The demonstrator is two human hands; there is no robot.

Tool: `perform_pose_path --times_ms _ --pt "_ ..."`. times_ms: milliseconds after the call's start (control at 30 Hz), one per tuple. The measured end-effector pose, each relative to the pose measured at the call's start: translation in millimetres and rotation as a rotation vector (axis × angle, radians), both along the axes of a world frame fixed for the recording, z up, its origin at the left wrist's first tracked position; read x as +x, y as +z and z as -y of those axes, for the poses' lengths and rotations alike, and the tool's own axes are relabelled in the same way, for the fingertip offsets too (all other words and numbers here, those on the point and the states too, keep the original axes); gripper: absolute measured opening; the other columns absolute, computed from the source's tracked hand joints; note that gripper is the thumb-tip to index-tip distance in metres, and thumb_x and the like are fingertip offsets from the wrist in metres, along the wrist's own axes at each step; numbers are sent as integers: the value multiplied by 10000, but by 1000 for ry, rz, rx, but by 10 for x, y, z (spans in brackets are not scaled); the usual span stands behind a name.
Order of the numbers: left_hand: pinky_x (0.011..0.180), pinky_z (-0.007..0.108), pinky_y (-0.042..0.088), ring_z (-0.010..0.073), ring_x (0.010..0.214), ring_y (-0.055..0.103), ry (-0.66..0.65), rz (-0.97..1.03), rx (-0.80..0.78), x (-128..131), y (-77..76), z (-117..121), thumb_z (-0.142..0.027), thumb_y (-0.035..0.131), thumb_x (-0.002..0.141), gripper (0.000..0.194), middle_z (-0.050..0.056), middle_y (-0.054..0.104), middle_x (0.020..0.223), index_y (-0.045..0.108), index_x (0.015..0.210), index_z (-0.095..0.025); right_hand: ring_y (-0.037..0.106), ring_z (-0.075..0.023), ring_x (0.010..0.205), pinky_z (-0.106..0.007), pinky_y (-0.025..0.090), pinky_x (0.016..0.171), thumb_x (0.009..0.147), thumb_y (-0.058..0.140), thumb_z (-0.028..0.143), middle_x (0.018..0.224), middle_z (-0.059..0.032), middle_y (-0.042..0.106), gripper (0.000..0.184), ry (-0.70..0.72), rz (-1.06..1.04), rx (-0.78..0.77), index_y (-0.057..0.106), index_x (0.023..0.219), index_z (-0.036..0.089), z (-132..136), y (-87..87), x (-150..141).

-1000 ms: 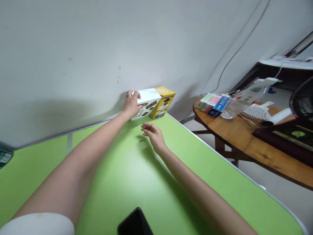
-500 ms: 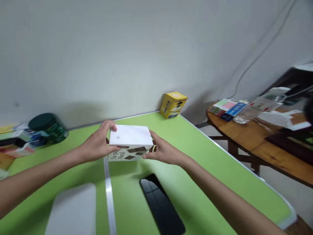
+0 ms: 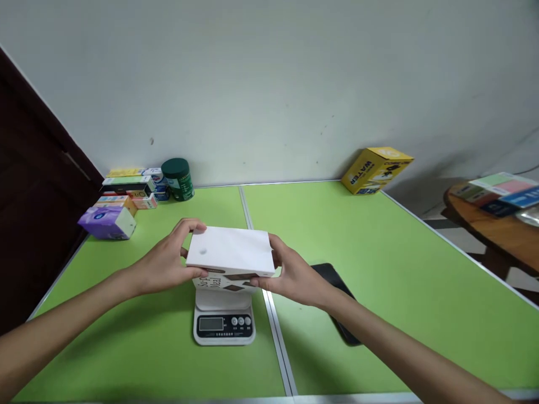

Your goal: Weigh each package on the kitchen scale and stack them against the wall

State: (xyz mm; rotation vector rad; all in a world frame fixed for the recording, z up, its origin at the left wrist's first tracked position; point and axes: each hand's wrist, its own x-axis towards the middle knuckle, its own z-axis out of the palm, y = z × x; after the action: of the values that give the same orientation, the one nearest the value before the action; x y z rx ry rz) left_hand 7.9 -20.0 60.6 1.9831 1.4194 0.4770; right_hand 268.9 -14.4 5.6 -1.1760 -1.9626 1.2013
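One green table (image 3: 404, 269), wall (image 3: 252, 84) apparently grey.

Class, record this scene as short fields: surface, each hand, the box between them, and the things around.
Surface: green table
Left hand: holds white box, left end
Right hand: holds its right end
Under box: scale, contact unclear
Display: no digits visible
Right: black phone, partly hidden
Back left: green tub, small boxes, purple pack
Back right: yellow box
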Motion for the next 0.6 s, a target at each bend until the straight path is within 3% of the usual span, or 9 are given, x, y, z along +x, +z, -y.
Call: perform_pose_path --times_ms 67,167,233,333,433,500,600 --pt "832 373 537 293 1256 400 -9 54 32 -86 -103 7 -308 695 674 712 80 352 1358 322 1280 -279 575 -275 989 -421 531 791 699 713 392 1233 -150 521 792 20 40 -21 294 1340 189 -15 14 -52" --pt "937 440 480 343 1357 244 -30 135 4 -235 -265 55 -372 765 595 1097 96 82 1515 53 1430 -343 574 -285 1007 -408 538 780 673 730 441 1319 -161 453 1015 73 96 -45 107 1443 221 -23 25 5" --pt "955 474 458 365 1361 235 -4 188 -78 -340 -399 112 -394 777 581 1204 107 -6 1539 -70 1436 -364 597 -260 939 -398 550 732 678 724 456 1375 -163 391 1080 70 148 -46 4 1460 265 -11 -28 123" --pt "973 489 435 355 1355 259 70 265 -175 -433 -622 222 -380 740 645 1095 128 110 1533 3 1454 -326 612 -192 789 -399 560 699 754 656 462 1354 -141 413 965 46 185 -50 10 1456 314 18 -217 311" --pt "1001 491 409 327 1321 331 90 365 -195 -384 -796 335 -325 691 717 873 118 284 1483 199 1439 -293 620 -205 726 -418 574 687 790 614 460 1091 -103 601 861 45 191 -42 98 1454 276 49 -420 345" --pt "982 465 435 294 1257 424 95 458 -177 -290 -859 387 -276 604 795 678 105 385 1427 302 1402 -283 638 -253 796 -442 581 706 783 612 473 1020 -100 636 791 7 186 10 209 1430 263 55 -473 255" --pt "940 388 475 236 1186 495 135 608 -106 -181 -889 364 -200 457 875 502 91 462 1366 367 1366 -254 601 -323 1024 -468 565 819 752 633 488 1174 -113 602 719 -55 135 96 339 1375 281 -28 -401 28"
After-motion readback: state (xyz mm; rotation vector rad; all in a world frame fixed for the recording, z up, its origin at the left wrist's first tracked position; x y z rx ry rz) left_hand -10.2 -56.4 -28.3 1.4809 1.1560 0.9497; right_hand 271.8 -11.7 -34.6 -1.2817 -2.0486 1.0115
